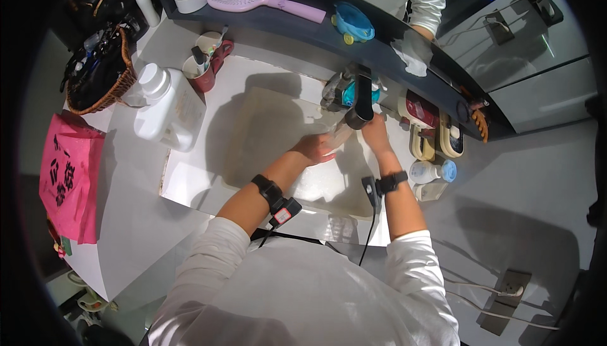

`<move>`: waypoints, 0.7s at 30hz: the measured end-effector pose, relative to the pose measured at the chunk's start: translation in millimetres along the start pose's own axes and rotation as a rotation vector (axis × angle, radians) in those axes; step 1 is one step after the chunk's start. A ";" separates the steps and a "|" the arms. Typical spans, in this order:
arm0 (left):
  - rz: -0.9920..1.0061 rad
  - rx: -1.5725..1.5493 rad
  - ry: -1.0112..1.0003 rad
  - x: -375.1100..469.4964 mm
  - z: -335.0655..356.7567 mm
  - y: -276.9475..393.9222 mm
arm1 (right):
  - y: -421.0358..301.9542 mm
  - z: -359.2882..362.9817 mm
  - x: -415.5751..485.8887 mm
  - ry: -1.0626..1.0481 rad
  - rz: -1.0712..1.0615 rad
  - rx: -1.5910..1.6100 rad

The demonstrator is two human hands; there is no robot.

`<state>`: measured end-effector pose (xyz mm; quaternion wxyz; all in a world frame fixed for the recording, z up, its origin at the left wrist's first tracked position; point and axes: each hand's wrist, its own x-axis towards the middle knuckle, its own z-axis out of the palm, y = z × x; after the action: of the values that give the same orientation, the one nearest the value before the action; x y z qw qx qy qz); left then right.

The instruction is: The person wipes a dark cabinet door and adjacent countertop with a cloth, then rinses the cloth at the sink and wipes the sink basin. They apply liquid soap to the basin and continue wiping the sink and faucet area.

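Observation:
My left hand point(314, 150) is over the white sink basin point(265, 142), palm turned toward the faucet with fingers curved. A pale translucent shape point(340, 133) lies between that hand and the black faucet point(363, 102); whether it is running water or a clear object, I cannot tell. On the faucet's right side is my right hand point(376, 133), its fingertips partly hidden by the spout. Behind the faucet stands a bottle with teal contents point(351, 94). Each forearm wears a black strap with a small cabled device.
A white jug point(182, 109), red cups with toothbrushes point(205, 78), a wicker basket point(125, 68) and a pink bag point(71, 180) line the left. A pink hairbrush point(294, 8) and blue soap dish point(353, 20) rest on the shelf. Small bottles point(424, 172) stand at right.

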<state>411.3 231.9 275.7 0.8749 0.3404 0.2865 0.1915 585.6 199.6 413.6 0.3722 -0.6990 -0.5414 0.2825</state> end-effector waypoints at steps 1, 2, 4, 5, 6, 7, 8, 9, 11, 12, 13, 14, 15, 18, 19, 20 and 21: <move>0.144 0.095 -0.117 -0.9 2.9 4.7 | 2.3 -0.5 7.7 0.040 -0.065 0.114; 0.165 0.104 -0.143 -0.5 8.9 10.6 | 4.6 0.2 13.0 0.068 -0.199 0.276; -0.107 -0.533 -0.111 -6.1 20.0 24.4 | 9.4 4.6 16.0 0.113 -0.088 0.282; -0.156 -0.494 -0.020 -12.0 25.0 31.4 | 12.1 8.0 13.7 0.115 -0.130 0.346; -0.167 -0.458 0.003 -20.0 26.6 39.1 | 14.8 12.2 8.8 0.194 -0.057 0.277; -0.163 -0.427 0.009 -27.5 28.6 46.2 | 17.4 17.0 1.8 0.183 0.111 0.409; -0.145 -0.472 -0.034 -37.0 29.6 50.2 | 19.6 22.5 -6.9 0.146 0.231 0.543; -0.192 -0.470 -0.027 -46.5 28.1 53.2 | 21.3 28.5 -16.4 0.126 0.416 0.661; -0.257 -0.487 -0.041 -63.3 19.7 55.0 | 23.4 42.2 -34.7 -0.056 0.567 0.882; -0.240 -0.425 -0.099 -68.5 16.4 52.4 | 23.8 49.8 -42.3 -0.138 0.667 1.153; -0.270 -0.372 -0.067 -72.9 11.6 49.0 | 23.7 57.4 -48.4 -0.226 0.839 1.430; -0.297 -0.318 -0.033 -76.0 5.9 45.6 | 23.0 64.9 -52.9 -0.148 0.818 1.415; -0.295 -0.291 -0.053 -78.1 0.9 41.5 | 21.6 72.1 -55.9 -0.149 0.824 1.445; -0.339 0.347 0.158 -79.5 -12.1 32.0 | 13.0 90.9 -59.7 -0.106 0.643 1.135; -0.361 0.605 0.231 -77.5 -15.9 31.0 | 8.6 96.4 -61.0 -0.008 0.555 0.918; -0.292 0.470 0.270 -77.2 -19.7 29.2 | 3.6 101.4 -63.1 -0.039 0.347 0.662; -0.341 0.216 0.238 -73.8 -23.4 29.5 | -2.1 105.9 -66.0 -0.045 0.182 0.404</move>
<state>336.1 224.7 309.8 0.8131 0.3536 0.4599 0.0478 483.1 158.8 355.2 0.4656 -0.6496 -0.4166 0.4332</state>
